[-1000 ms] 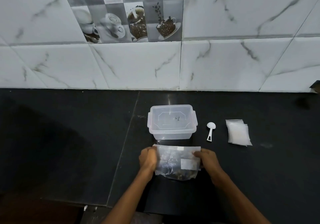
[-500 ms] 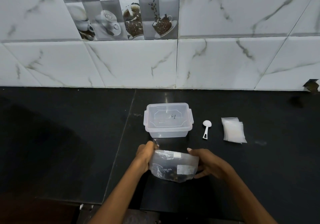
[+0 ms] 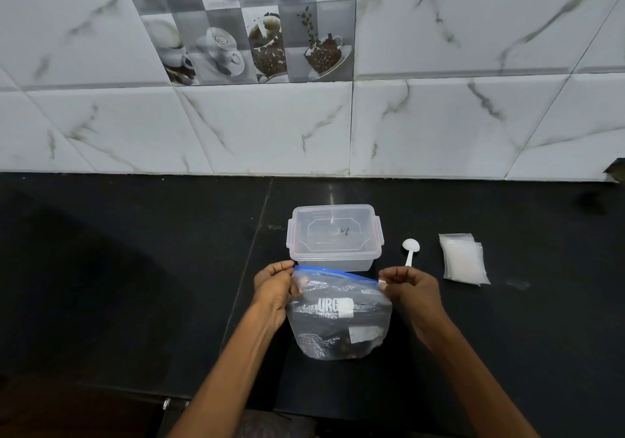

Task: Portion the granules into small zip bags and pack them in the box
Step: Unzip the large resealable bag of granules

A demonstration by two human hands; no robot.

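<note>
Both hands hold the large zip bag of dark granules upright near the countertop's front edge: the left hand and right hand each pinch an end of its blue zip strip. To open it well, part the strip evenly and keep the base down, so nothing spills before the lidded plastic box, white scoop and stack of small zip bags behind.

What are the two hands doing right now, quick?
Left hand: pinching the left top corner of the big zip bag.
Right hand: pinching the bag's right top corner.
</note>
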